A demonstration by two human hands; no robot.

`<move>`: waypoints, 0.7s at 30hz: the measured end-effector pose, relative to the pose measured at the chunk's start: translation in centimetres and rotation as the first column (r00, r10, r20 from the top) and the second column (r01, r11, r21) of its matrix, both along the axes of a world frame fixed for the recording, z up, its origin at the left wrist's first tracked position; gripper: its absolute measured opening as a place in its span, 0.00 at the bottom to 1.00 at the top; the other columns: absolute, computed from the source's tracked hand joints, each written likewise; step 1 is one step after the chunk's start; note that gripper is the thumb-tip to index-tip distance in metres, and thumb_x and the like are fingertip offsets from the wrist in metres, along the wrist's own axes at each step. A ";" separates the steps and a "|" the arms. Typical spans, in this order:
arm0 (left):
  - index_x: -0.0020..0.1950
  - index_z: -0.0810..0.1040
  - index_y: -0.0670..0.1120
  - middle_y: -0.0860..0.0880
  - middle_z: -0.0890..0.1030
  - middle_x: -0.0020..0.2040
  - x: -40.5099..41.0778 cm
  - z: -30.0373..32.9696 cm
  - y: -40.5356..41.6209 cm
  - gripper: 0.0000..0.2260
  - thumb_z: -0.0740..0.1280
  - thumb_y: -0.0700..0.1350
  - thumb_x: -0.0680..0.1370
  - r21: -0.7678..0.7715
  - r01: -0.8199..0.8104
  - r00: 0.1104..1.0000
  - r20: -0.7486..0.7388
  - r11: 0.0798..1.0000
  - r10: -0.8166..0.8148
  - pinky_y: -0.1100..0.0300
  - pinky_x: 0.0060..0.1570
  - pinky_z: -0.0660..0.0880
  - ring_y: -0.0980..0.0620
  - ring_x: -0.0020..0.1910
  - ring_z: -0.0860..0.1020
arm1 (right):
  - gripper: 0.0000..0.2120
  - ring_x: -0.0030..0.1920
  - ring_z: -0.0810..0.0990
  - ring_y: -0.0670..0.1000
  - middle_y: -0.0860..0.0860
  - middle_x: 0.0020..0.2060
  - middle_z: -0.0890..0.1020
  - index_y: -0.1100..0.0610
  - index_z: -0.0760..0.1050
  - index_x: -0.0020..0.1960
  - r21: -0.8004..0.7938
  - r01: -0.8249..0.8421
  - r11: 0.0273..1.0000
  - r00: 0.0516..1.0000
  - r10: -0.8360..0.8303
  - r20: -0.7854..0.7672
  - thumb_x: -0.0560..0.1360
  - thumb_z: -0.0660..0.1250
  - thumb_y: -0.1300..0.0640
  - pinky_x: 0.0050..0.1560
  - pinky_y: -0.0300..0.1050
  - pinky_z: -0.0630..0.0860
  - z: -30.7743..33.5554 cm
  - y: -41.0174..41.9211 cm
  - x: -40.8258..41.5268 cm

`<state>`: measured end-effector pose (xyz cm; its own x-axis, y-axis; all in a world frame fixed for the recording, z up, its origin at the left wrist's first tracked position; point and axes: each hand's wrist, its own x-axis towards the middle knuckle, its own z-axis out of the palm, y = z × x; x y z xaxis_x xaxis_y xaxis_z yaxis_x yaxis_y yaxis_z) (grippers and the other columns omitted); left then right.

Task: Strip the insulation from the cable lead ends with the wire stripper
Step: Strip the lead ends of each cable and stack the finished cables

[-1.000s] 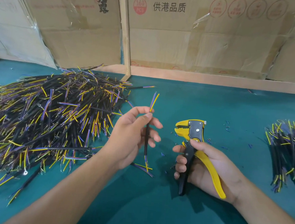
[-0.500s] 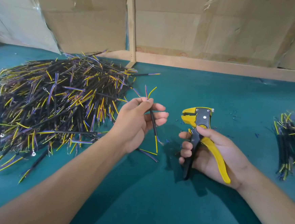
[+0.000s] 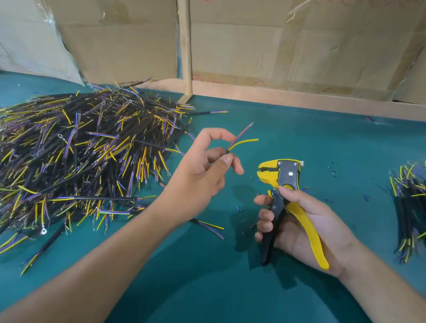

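Pinching a cable (image 3: 226, 152) between thumb and fingers, the left hand (image 3: 200, 175) is presenting 2 leads just beyond its fingertips; the right hand (image 3: 301, 227) is gripping the wire stripper (image 3: 281, 175), jaws apart, likely needing 1 lead fed in next.

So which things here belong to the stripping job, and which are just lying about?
In the job:
- cable, pinched in the left hand
- wire stripper, gripped by the right hand
- big cable heap, small cable bundle

Lying about:
- cardboard boxes
- wooden post
- insulation scraps
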<state>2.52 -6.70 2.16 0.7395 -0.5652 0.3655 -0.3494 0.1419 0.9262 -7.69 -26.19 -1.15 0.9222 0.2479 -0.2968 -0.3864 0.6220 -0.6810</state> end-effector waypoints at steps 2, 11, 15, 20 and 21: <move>0.60 0.70 0.54 0.51 0.79 0.42 0.1 0.0 0.1 0.09 0.58 0.40 0.85 0.014 0.015 1.000 0.021 1.000 -0.015 0.66 0.27 0.62 0.52 0.25 0.59 | 0.19 0.36 0.73 0.56 0.57 0.38 0.72 0.64 0.79 0.55 0.004 -0.001 1.000 1.000 0.001 -0.004 0.76 0.68 0.49 0.45 0.55 0.78 0.0 0.0 0.0; 0.60 0.73 0.50 0.52 0.74 0.40 0.3 0.0 0.5 0.11 0.55 0.38 0.85 0.122 0.013 0.993 0.113 0.992 -0.027 0.70 0.33 0.63 0.59 0.29 0.64 | 0.20 0.36 0.73 0.56 0.57 0.37 0.72 0.65 0.79 0.54 0.006 -0.009 1.000 1.000 0.009 0.000 0.73 0.72 0.49 0.44 0.56 0.78 0.1 0.0 0.0; 0.62 0.75 0.49 0.50 0.70 0.38 0.5 0.0 0.6 0.13 0.55 0.37 0.85 0.186 -0.050 0.987 0.161 0.981 0.020 0.72 0.34 0.63 0.61 0.31 0.68 | 0.23 0.36 0.72 0.57 0.57 0.37 0.72 0.65 0.79 0.55 -0.002 -0.011 1.000 1.000 0.011 0.015 0.69 0.77 0.49 0.45 0.56 0.78 0.1 0.1 0.0; 0.56 0.77 0.52 0.55 0.71 0.39 0.6 -0.2 0.6 0.13 0.54 0.40 0.85 0.208 -0.082 0.975 0.217 0.975 0.036 0.71 0.35 0.63 0.61 0.32 0.67 | 0.23 0.36 0.72 0.57 0.57 0.37 0.72 0.64 0.79 0.54 0.004 -0.010 1.000 1.000 0.010 0.024 0.69 0.78 0.49 0.45 0.56 0.78 0.1 0.2 -0.2; 0.55 0.76 0.52 0.56 0.72 0.39 0.6 -0.3 0.6 0.13 0.54 0.40 0.85 0.202 -0.077 0.976 0.217 0.976 0.032 0.70 0.36 0.63 0.60 0.32 0.67 | 0.22 0.36 0.72 0.57 0.57 0.37 0.72 0.64 0.79 0.54 0.001 -0.006 1.000 1.000 0.006 0.023 0.70 0.77 0.49 0.45 0.56 0.78 0.2 0.2 -0.2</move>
